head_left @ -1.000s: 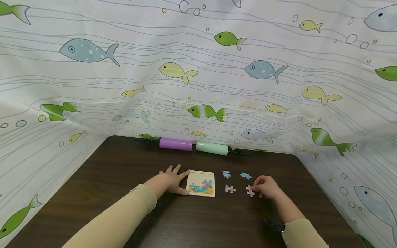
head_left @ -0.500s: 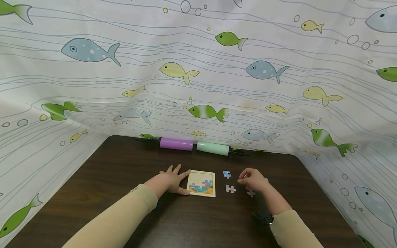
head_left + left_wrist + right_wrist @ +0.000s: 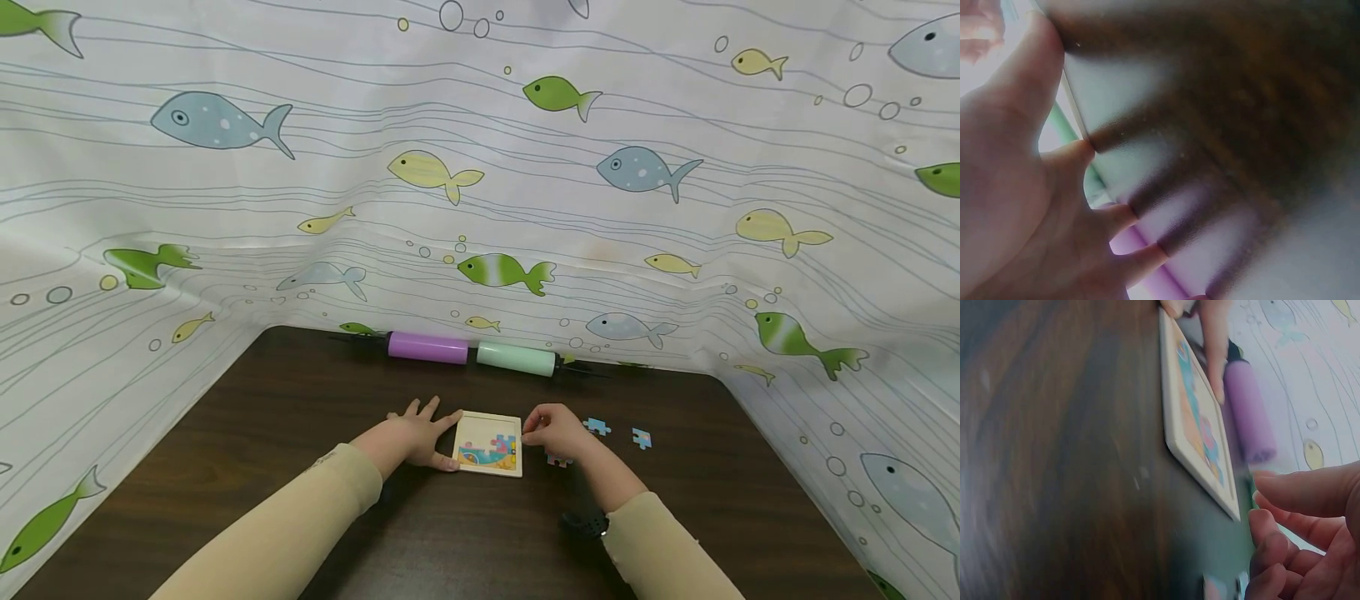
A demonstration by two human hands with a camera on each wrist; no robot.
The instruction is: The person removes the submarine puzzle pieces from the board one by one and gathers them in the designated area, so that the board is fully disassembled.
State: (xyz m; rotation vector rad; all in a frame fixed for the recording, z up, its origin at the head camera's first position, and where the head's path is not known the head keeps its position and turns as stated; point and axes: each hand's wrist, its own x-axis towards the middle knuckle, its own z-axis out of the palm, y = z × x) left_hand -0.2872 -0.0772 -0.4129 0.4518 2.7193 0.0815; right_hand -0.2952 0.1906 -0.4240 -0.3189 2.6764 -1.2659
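Observation:
A small wooden puzzle tray (image 3: 491, 414) lies flat on the dark table, its lower part filled with a colourful sea picture. My left hand (image 3: 411, 435) rests spread beside it, index fingertip and thumb at its left corners. My right hand (image 3: 558, 431) hovers at the tray's right edge. In the right wrist view, the right hand's (image 3: 1310, 519) thumb and index tips are close together, with no piece visible between them. A pink puzzle piece (image 3: 558, 461) shows partly under the right hand. Two blue puzzle pieces (image 3: 597, 427) lie farther right.
At the back of the table lie a purple cylinder (image 3: 427, 347) and a mint-green cylinder (image 3: 516, 358), with black ends. A white fish-print sheet (image 3: 480, 200) encloses the table's back and sides. A dark watch-like band (image 3: 585, 524) is at the right wrist.
My right hand has moved left from the pink piece at the far right to the tray's right edge, uncovering a blue piece. My left hand has stayed at the tray.

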